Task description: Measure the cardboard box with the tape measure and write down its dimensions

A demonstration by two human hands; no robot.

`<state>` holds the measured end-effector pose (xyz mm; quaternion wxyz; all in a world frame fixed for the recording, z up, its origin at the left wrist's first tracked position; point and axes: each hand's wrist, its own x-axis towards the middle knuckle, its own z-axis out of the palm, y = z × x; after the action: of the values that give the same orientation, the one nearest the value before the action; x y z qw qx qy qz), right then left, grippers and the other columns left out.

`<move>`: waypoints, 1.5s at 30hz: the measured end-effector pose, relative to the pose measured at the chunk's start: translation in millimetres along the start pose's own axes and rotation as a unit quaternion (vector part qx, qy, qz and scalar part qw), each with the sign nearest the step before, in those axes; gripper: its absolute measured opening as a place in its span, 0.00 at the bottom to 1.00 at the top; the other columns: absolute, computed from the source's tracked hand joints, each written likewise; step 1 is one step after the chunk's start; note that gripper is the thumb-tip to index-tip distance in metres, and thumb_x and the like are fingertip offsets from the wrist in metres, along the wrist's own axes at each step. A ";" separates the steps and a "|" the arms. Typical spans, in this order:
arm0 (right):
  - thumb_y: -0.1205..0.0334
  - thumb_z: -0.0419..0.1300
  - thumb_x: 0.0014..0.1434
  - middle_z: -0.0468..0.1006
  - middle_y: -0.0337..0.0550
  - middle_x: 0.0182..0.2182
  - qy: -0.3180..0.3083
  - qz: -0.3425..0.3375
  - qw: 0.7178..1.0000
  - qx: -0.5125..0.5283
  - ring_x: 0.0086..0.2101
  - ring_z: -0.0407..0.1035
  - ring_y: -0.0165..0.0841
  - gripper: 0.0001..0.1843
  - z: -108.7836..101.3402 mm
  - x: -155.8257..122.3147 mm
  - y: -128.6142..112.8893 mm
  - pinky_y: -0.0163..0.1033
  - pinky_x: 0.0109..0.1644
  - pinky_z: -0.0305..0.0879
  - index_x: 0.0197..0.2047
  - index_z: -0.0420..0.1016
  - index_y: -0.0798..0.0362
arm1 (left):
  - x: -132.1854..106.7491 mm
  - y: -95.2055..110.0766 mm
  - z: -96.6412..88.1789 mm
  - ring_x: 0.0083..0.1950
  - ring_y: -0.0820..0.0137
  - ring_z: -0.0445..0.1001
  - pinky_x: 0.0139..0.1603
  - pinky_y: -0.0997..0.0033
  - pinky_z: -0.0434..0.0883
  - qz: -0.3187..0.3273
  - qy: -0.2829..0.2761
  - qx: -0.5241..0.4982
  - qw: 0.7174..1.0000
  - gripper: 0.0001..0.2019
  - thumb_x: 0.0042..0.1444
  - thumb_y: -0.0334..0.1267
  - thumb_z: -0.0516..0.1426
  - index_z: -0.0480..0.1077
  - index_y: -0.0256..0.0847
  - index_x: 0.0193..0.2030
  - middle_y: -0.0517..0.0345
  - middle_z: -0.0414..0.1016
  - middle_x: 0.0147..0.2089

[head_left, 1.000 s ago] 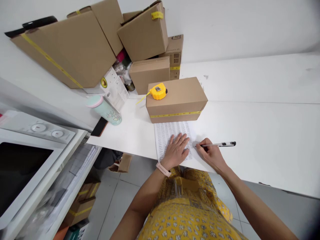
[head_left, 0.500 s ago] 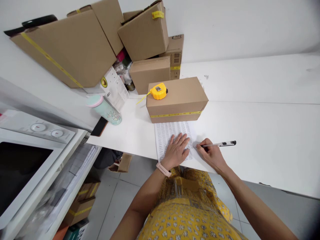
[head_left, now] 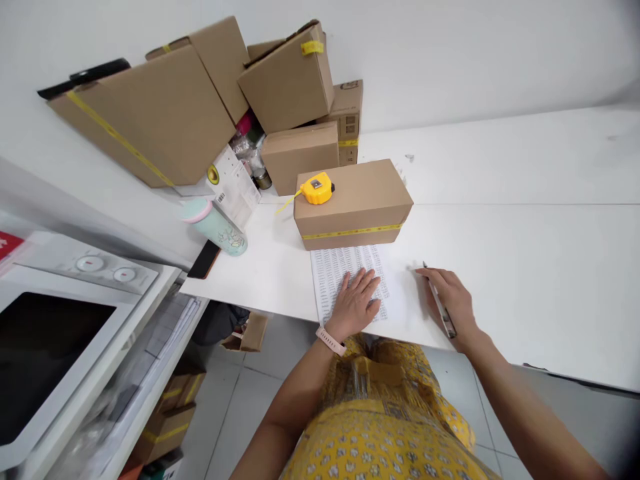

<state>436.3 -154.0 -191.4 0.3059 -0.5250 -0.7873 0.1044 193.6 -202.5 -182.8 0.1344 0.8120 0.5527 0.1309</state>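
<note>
My left hand (head_left: 356,303) lies flat, fingers spread, on a printed sheet of paper (head_left: 345,268) near the white table's front edge. My right hand (head_left: 451,299) rests on the table to the right of the sheet, fingers closed round a pen (head_left: 440,308) that lies along the hand and points towards me. Just behind the sheet stands a brown cardboard box (head_left: 356,202) with a yellow tape band, and a yellow tape measure (head_left: 317,189) sits on its top left corner.
Several cardboard boxes (head_left: 170,113) are stacked at the back left against the wall. A mint green bottle (head_left: 216,226) and a dark phone (head_left: 204,259) lie left of the sheet. A white machine (head_left: 65,320) stands at the left, lower than the table (head_left: 525,253).
My right hand has lifted the pen tip off the sheet and moved right; the pen has swung from pointing right to lying along my hand. The view has shifted slightly.
</note>
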 end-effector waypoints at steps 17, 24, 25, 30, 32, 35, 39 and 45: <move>0.77 0.50 0.57 0.83 0.50 0.50 0.073 -0.032 0.981 -0.178 0.47 0.74 0.46 0.30 11.6 -4.7 35.0 0.49 0.48 0.69 0.60 0.76 0.51 | 99.2 -79.1 -178.1 0.76 0.52 0.54 0.74 0.46 0.53 -0.144 0.359 -0.021 0.922 0.32 0.57 0.44 0.64 0.61 0.41 0.66 0.40 0.61 0.72; 0.75 0.51 0.61 0.84 0.50 0.48 0.092 -0.049 0.978 -0.181 0.46 0.75 0.44 0.24 14.4 -2.1 39.7 0.47 0.47 0.71 0.56 0.78 0.52 | 130.7 -91.7 -186.4 0.66 0.47 0.68 0.68 0.47 0.61 -0.206 0.304 -0.164 0.916 0.31 0.44 0.41 0.71 0.70 0.39 0.55 0.40 0.74 0.61; 0.76 0.51 0.61 0.84 0.49 0.48 0.095 -0.049 0.978 -0.178 0.46 0.75 0.45 0.25 14.5 -2.0 40.5 0.48 0.46 0.71 0.56 0.78 0.52 | 128.6 -91.4 -186.3 0.63 0.50 0.71 0.67 0.49 0.63 -0.201 0.316 -0.174 0.910 0.29 0.44 0.41 0.71 0.71 0.40 0.54 0.43 0.76 0.58; 0.71 0.51 0.63 0.84 0.49 0.45 0.141 -0.023 0.982 -0.119 0.44 0.76 0.46 0.24 8.5 -2.5 35.1 0.49 0.44 0.73 0.57 0.78 0.47 | 96.6 -77.3 -199.6 0.55 0.59 0.76 0.57 0.60 0.71 -0.161 0.392 -0.259 0.868 0.28 0.52 0.50 0.65 0.69 0.39 0.56 0.45 0.76 0.56; 0.64 0.52 0.67 0.84 0.51 0.44 0.194 0.013 0.979 -0.060 0.43 0.76 0.47 0.18 -1.1 0.4 20.0 0.50 0.42 0.73 0.54 0.79 0.47 | 73.2 -63.2 -207.5 0.52 0.61 0.78 0.53 0.62 0.73 -0.125 0.390 -0.307 0.859 0.30 0.53 0.56 0.63 0.69 0.39 0.57 0.46 0.77 0.54; 0.50 0.54 0.68 0.84 0.51 0.40 0.212 0.082 0.965 0.130 0.38 0.76 0.46 0.16 -25.7 14.4 -23.3 0.49 0.38 0.73 0.45 0.81 0.46 | 36.1 -35.3 -209.7 0.45 0.61 0.78 0.48 0.62 0.74 -0.040 0.265 -0.461 0.846 0.32 0.50 0.57 0.64 0.71 0.40 0.57 0.49 0.79 0.48; 0.36 0.54 0.66 0.83 0.52 0.38 -0.035 0.134 0.877 0.459 0.39 0.76 0.42 0.27 -62.0 47.0 -96.0 0.47 0.41 0.75 0.44 0.82 0.50 | 8.7 -1.6 -192.6 0.43 0.63 0.77 0.43 0.66 0.71 -0.033 0.080 -0.526 0.846 0.33 0.45 0.50 0.70 0.68 0.44 0.57 0.52 0.77 0.47; 0.35 0.62 0.60 0.77 0.45 0.32 -0.161 0.139 0.799 0.563 0.33 0.71 0.34 0.26 -60.9 73.0 -139.0 0.40 0.36 0.71 0.33 0.78 0.52 | 5.2 8.5 -170.3 0.37 0.71 0.72 0.39 0.70 0.69 -0.081 0.019 -0.520 0.850 0.29 0.49 0.49 0.68 0.65 0.46 0.56 0.60 0.71 0.40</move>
<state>347.2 -157.9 -48.6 0.3986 -0.3397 -0.5464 0.6536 141.2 -188.2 -21.0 0.5364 0.5734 0.4699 0.4033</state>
